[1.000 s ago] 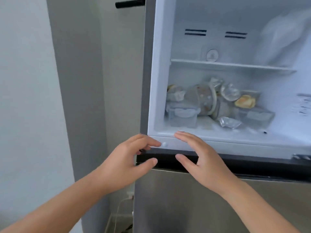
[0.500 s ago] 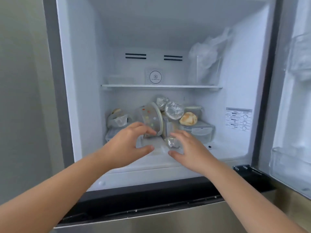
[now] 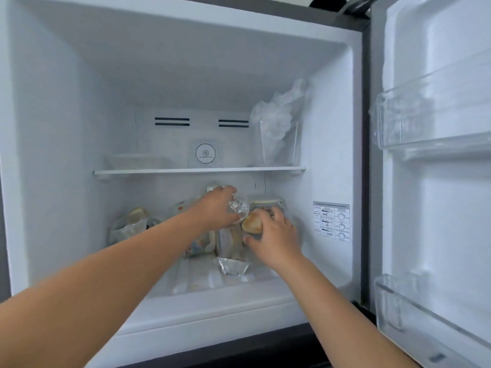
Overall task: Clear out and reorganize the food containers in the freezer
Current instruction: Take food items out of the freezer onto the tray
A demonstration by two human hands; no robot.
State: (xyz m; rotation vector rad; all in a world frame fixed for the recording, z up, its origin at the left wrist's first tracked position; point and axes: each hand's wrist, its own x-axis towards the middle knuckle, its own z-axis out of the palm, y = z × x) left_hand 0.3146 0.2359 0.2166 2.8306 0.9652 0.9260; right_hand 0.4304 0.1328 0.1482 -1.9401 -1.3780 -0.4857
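Our left hand [image 3: 216, 209] is closed around a clear round tub [image 3: 238, 208] at the centre of the frame, lifted a little above the pile of containers [image 3: 202, 241] on the freezer [image 3: 66, 128] floor. Just right of it, our right hand [image 3: 276, 233] curls over a tan bun [image 3: 252, 225], fingers on top and thumb below, gripping it; the bun touches the tub's lower edge. Behind the bun sits a lidded box [image 3: 268, 202]. A foil packet [image 3: 232, 265] lies in front of the pile, lower centre. A bag [image 3: 127, 227] rests at the left of the floor. Above, on the shelf [image 3: 199, 171], a tray [image 3: 135, 161] sits left and a plastic bag [image 3: 279, 128] right. The door [image 3: 438, 181] stands open at the right edge.
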